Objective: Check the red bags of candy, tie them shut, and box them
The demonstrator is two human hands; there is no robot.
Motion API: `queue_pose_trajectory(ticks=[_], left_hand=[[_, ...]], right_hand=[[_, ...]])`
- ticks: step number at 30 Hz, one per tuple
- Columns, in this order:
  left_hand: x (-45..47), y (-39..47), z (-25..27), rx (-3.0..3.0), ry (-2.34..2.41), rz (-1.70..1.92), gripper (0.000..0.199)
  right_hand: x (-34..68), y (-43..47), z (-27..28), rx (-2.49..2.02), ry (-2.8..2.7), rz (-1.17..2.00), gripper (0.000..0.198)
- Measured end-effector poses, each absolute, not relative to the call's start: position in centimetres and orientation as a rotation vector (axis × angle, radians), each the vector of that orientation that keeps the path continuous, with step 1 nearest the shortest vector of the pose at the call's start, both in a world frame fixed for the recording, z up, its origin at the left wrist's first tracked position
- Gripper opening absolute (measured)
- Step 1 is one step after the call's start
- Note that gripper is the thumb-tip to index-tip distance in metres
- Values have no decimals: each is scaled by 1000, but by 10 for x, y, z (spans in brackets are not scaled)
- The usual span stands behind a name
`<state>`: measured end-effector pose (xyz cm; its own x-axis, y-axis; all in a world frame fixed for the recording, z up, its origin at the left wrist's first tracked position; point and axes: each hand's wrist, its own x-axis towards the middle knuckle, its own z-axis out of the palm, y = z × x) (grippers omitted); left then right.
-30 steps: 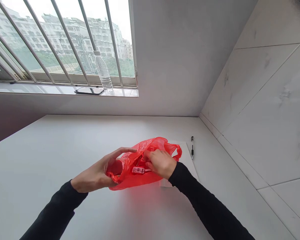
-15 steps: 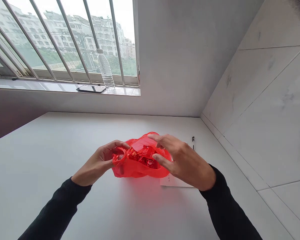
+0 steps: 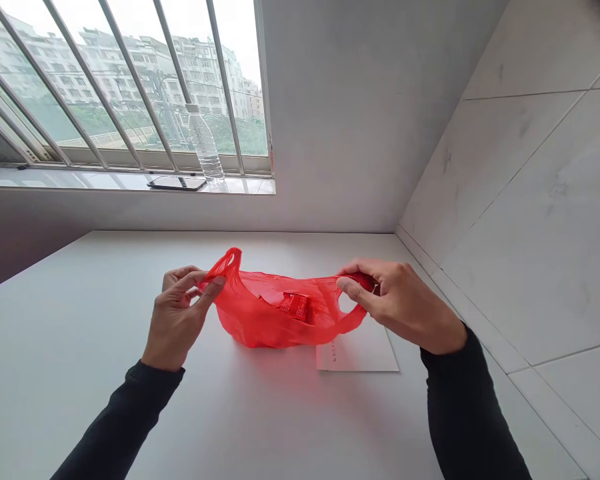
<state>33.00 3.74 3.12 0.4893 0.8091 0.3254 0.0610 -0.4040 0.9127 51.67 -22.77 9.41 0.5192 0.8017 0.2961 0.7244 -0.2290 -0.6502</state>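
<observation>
A thin red plastic bag (image 3: 270,327) is stretched sideways between my two hands, its mouth open toward me. Inside it lie shiny red wrapped packets (image 3: 296,305), partly hidden by the bag's front wall. My left hand (image 3: 183,313) pinches the left handle side between thumb and fingers. At the other end, my right hand (image 3: 400,297) grips the right handle, thumb in front. Beneath the bag's right part, a white booklet or sheet (image 3: 363,353) with a column of small print lies on the white table (image 3: 260,427).
On the window sill (image 3: 250,185) stand a clear water bottle (image 3: 206,148) and, lying flat, a dark phone or tablet (image 3: 177,183). Metal bars (image 3: 170,80) cross the window. A marbled tile wall (image 3: 540,220) borders the table on the right.
My right hand, open over the bag before, has moved right and taken hold of the right handle. My left hand has shifted left and the bag is pulled wider.
</observation>
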Motion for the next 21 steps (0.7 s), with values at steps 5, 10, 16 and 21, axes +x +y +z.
queue_pose_trajectory(ticks=[5, 10, 16, 21], left_hand=[[331, 31, 64, 1554, 557, 980, 22], [354, 3, 83, 1409, 405, 634, 12], [375, -25, 54, 1645, 546, 528, 30], [365, -43, 50, 1931, 208, 420, 31]], right_hand=[[508, -222, 94, -1598, -1009, 252, 25], [498, -214, 91, -1454, -1029, 180, 23], [484, -205, 89, -1372, -1240, 150, 30], [478, -193, 81, -1371, -1308, 159, 35]])
